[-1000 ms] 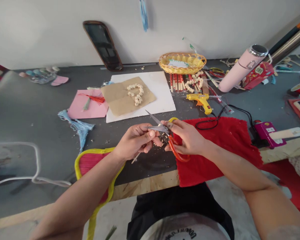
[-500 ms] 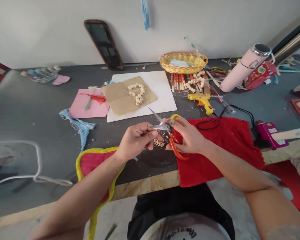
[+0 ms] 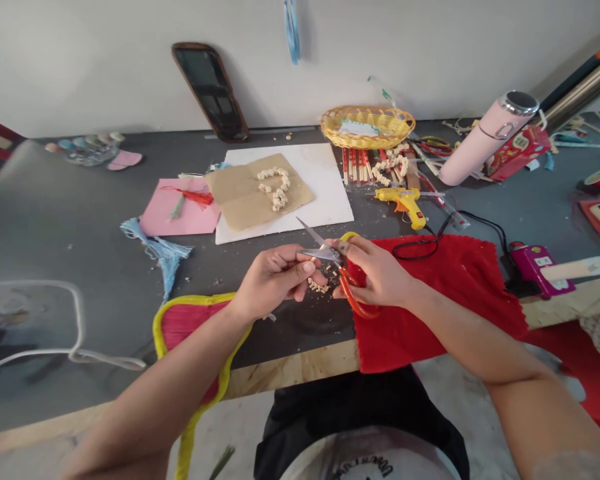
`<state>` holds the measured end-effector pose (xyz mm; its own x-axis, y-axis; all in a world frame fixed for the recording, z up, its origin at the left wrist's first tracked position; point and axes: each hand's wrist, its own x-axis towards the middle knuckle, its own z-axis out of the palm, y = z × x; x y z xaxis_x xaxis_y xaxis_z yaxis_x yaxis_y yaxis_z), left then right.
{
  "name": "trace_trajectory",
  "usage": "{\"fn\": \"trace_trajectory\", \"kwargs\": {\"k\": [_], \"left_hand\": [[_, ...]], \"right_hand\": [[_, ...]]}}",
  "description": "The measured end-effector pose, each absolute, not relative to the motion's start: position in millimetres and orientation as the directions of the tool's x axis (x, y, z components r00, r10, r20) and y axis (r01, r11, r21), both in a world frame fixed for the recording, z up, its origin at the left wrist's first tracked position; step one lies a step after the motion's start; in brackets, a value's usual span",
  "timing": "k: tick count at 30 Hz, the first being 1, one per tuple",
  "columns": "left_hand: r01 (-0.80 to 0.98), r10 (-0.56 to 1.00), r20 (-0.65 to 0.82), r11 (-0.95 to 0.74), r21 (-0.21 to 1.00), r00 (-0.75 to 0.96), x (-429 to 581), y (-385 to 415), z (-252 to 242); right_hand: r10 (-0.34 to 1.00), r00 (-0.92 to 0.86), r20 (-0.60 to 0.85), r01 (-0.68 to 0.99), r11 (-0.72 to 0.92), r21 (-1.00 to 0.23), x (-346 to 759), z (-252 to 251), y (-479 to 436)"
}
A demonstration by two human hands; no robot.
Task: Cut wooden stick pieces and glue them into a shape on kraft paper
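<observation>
My right hand (image 3: 375,273) grips the orange and yellow handles of a pair of scissors (image 3: 325,252), whose blades stand apart and point up and left. My left hand (image 3: 275,279) is pinched, fingertips right at the lower blade; what it holds is too small to make out. Small pale cut pieces (image 3: 319,287) lie on the dark table (image 3: 55,220) just below both hands. A red cloth (image 3: 445,293) lies under my right wrist.
Behind the hands lies a white board (image 3: 325,193) with brown paper (image 3: 245,193) bearing pale pieces. A yellow glue gun (image 3: 403,200), yellow basket (image 3: 366,125), chopsticks (image 3: 356,164), pink bottle (image 3: 485,137), pink paper (image 3: 180,217), blue tassel (image 3: 157,250) and a red-and-yellow pad (image 3: 185,323) lie around.
The thin stick that poked out under my left hand a second ago is gone, and more pale pieces lie under the hands. Both hands have barely moved.
</observation>
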<state>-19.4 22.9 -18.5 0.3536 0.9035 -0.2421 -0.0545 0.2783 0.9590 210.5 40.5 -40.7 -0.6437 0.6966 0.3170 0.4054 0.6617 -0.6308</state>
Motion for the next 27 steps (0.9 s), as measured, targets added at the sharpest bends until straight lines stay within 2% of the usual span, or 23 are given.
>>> {"fn": "trace_trajectory", "kwargs": {"k": [5, 15, 21, 25, 27], "left_hand": [[-0.076, 0.873, -0.245, 0.303, 0.95, 0.421, -21.1, 23.2, -17.5], [-0.104, 0.838, -0.258, 0.347, 0.932, 0.481, -22.1, 25.2, -15.3], [-0.04, 0.906, -0.243, 0.274, 0.961, 0.347, -18.6, 23.9, -19.8], [0.03, 0.962, -0.168, 0.165, 0.986, 0.213, -13.1, 21.1, -16.1], [0.066, 0.965, -0.156, 0.145, 0.987, 0.209, -12.3, 19.9, -13.4]], "right_hand": [[0.652, -0.656, 0.38, 0.335, 0.703, -0.628, 209.0, -38.4, 43.1], [0.626, -0.693, 0.358, 0.288, 0.695, -0.658, 211.4, -37.1, 44.3], [0.712, -0.628, 0.313, 0.419, 0.649, -0.635, 208.1, -39.7, 38.9], [0.746, -0.585, 0.319, 0.421, 0.615, -0.667, 205.6, -41.8, 37.7], [0.74, -0.587, 0.328, 0.417, 0.624, -0.661, 205.7, -41.8, 38.5]]}}
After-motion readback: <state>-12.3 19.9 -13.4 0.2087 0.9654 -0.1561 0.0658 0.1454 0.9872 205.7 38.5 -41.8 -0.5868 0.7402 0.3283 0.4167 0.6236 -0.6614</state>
